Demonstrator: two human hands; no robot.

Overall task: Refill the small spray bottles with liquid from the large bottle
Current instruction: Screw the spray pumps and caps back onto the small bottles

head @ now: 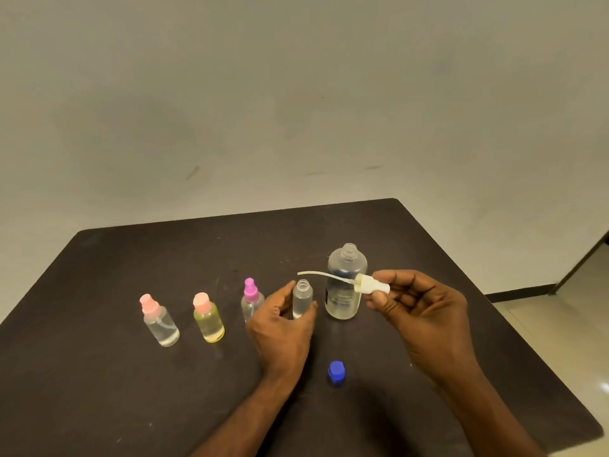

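A small clear spray bottle (302, 300) stands uncapped near the table's middle, and my left hand (283, 328) curls around its lower half. My right hand (425, 311) pinches a white spray pump head (370, 285) held sideways in the air, its thin dip tube (324, 276) pointing left above the small bottle. Just behind stands the large clear bottle (346, 285), open at the neck, holding clear liquid. Its blue cap (336, 372) lies on the table nearer to me.
Left of my hands stand three capped small bottles: one with a magenta sprayer (251, 300), a yellow-liquid one with a pink cap (208, 318), and a clear one with a pink sprayer (159, 319). The dark table (99, 374) ends close on the right.
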